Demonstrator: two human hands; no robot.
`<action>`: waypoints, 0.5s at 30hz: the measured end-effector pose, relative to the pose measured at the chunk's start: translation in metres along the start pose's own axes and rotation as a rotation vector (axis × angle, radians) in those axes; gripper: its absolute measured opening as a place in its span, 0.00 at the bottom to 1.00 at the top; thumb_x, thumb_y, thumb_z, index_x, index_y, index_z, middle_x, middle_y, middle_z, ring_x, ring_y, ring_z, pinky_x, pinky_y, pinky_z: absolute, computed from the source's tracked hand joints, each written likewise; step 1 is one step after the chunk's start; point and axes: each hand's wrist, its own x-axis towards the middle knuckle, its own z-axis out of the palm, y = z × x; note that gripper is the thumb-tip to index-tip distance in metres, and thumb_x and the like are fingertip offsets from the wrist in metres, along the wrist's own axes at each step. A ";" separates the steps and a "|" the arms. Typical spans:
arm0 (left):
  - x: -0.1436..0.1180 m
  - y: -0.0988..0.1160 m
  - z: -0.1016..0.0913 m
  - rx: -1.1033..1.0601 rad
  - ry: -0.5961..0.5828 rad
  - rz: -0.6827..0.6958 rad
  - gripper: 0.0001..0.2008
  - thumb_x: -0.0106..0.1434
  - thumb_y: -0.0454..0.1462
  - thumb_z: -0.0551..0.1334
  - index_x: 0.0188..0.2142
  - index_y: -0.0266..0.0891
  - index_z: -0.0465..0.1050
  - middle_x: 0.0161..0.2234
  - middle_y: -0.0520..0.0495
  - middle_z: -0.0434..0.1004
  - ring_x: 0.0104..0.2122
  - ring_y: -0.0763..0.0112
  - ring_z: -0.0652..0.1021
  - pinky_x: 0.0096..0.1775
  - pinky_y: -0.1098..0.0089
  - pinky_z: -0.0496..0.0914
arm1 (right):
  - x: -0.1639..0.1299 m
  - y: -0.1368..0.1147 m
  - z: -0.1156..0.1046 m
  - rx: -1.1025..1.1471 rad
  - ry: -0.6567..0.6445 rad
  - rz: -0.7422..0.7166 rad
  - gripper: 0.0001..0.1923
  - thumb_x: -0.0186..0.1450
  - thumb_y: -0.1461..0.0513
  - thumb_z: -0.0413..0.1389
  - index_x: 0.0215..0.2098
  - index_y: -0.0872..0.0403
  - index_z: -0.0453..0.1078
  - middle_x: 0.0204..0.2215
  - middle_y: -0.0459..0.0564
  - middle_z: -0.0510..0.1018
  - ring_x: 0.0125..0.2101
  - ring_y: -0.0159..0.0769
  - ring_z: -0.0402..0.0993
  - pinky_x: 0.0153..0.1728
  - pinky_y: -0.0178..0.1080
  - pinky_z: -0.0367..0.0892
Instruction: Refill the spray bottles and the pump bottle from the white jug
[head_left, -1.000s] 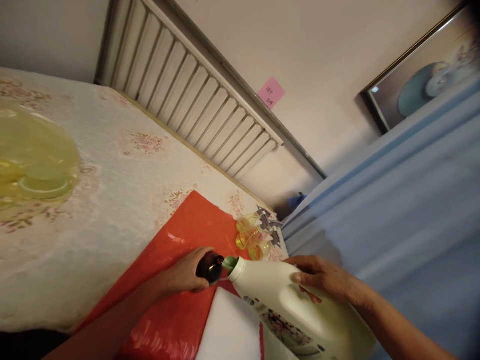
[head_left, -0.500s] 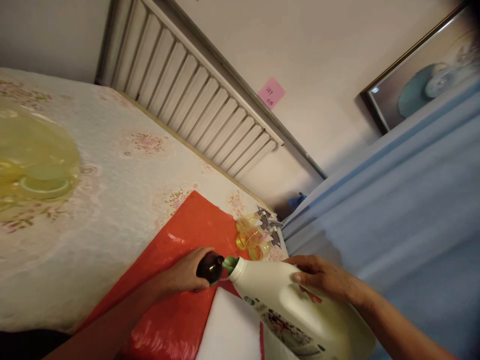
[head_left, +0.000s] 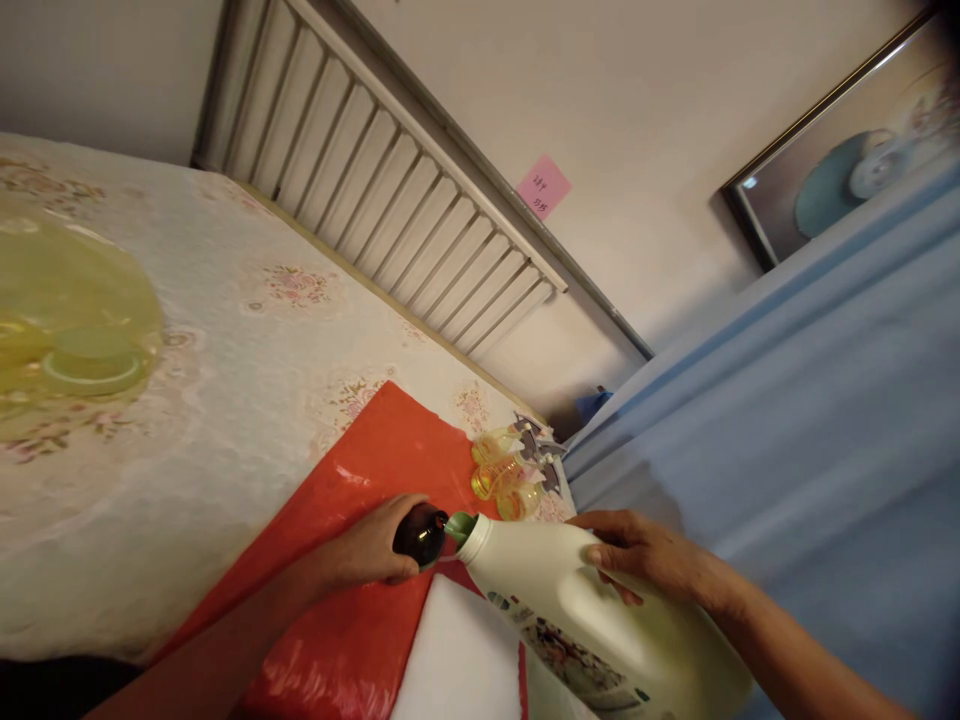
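A spill is the main risk: the white jug [head_left: 600, 625] is tipped steeply, its green spout [head_left: 459, 527] touching or just beside the mouth of the small dark bottle [head_left: 420, 535], and the mouth is narrow. A slip of the jug to either side would likely put liquid onto the red plastic sheet [head_left: 352, 500] or the white block [head_left: 465, 660] just near of it. The dark bottle could also be knocked over if the jug is pressed against it.

The dark bottle is gripped by the left hand [head_left: 371, 550], fingers wrapped round its left side. The jug is held by the right hand [head_left: 649, 555], closed over its upper far side, right of the spout. Small yellow spray bottles [head_left: 510, 470] lie just far of the spout on the tabletop [head_left: 225, 400].
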 end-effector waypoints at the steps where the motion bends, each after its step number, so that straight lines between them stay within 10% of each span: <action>1: 0.000 0.001 0.000 0.000 0.006 0.003 0.34 0.41 0.30 0.64 0.51 0.46 0.65 0.45 0.47 0.73 0.39 0.58 0.77 0.23 0.74 0.67 | 0.000 0.000 0.000 -0.001 -0.001 0.003 0.27 0.63 0.44 0.57 0.51 0.54 0.72 0.24 0.44 0.71 0.18 0.26 0.62 0.21 0.32 0.61; 15: -0.003 0.005 0.000 -0.025 0.000 -0.036 0.35 0.42 0.30 0.64 0.53 0.47 0.64 0.46 0.48 0.73 0.35 0.60 0.77 0.24 0.72 0.68 | 0.001 0.000 -0.001 -0.003 0.003 0.005 0.28 0.63 0.44 0.57 0.51 0.56 0.72 0.24 0.45 0.71 0.18 0.26 0.62 0.20 0.32 0.61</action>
